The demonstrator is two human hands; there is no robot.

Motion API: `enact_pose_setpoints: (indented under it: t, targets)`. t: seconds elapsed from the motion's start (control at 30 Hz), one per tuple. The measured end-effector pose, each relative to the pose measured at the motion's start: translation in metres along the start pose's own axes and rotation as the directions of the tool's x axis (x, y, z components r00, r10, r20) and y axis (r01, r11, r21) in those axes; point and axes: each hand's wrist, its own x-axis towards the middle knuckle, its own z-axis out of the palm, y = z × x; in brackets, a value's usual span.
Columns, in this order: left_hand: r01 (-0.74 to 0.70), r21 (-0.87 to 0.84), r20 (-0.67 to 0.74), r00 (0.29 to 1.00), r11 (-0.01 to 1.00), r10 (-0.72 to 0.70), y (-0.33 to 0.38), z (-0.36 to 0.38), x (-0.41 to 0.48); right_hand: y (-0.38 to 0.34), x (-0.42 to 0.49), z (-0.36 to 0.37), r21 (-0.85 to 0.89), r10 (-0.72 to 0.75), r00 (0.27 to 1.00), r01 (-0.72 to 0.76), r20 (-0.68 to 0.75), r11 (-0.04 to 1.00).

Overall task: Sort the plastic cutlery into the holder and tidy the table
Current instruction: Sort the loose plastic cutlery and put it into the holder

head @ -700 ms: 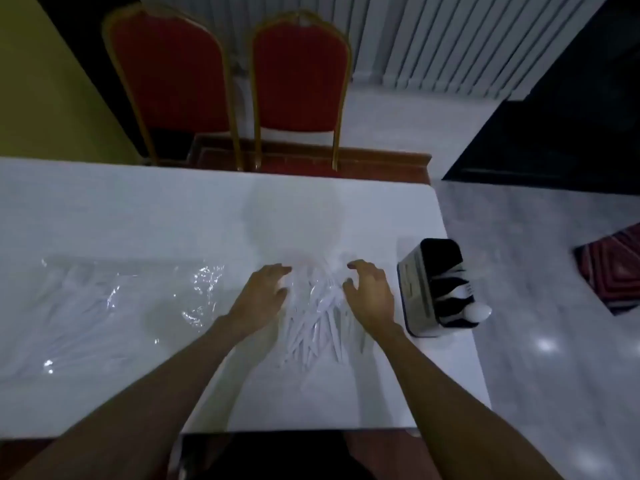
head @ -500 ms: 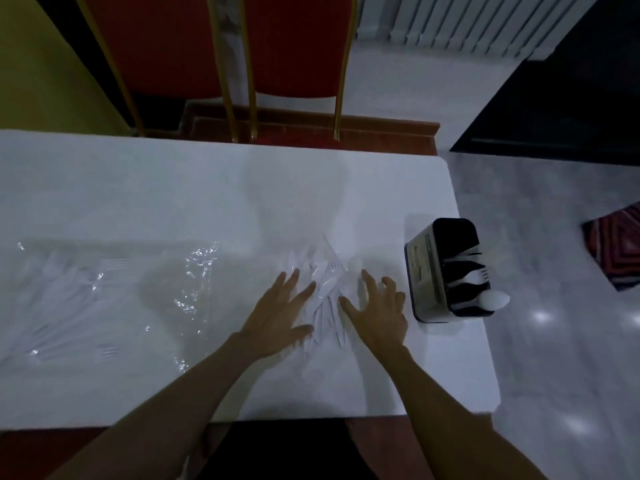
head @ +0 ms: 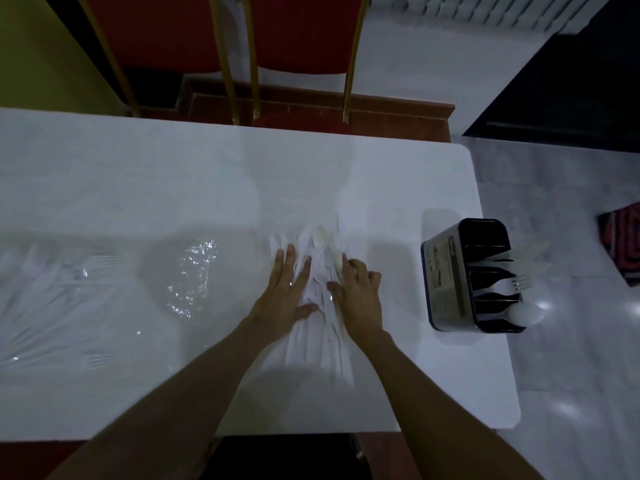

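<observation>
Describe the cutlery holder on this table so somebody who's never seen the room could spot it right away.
Start at the white table and go to its right end. A dark boxy holder stands there, with a knife, a fork and a spoon poking from its slots. It is the only dark upright thing; the loose cutlery pile and clear bag lie flat.
</observation>
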Motion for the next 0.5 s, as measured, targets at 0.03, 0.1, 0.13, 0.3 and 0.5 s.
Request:
enact_pose_setpoints:
  t: [0.03, 0.1, 0.13, 0.3, 0.5]
  targets:
    - [-0.008, 0.001, 0.006, 1.000, 1.000, 0.008, -0.001, -0.003, 0.002, -0.001, 0.004, -0.001, 0.012, -0.013, 1.000, 0.012, 0.006, 1.000]
    - [-0.007, -0.002, 0.018, 1.000, 1.000, 0.007, -0.001, -0.007, 0.000, -0.001, 0.007, -0.005, 0.072, -0.028, 1.000, 0.027, 0.010, 0.997]
    - [0.003, -0.014, 0.022, 1.000, 1.000, -0.003, -0.001, -0.008, -0.004, 0.000, 0.006, -0.007, 0.111, -0.014, 1.000, 0.015, -0.005, 0.994]
    - [0.102, -0.033, -0.164, 0.981, 0.994, -0.106, 0.007, -0.002, -0.032, 0.015, -0.023, -0.016, 0.052, 0.039, 0.994, -0.033, -0.104, 0.998]
    - [0.263, -0.183, -0.227, 0.926, 0.947, -0.301, 0.018, 0.001, -0.045, 0.026, -0.049, -0.009, -0.132, -0.095, 0.967, 0.129, 0.237, 0.983]
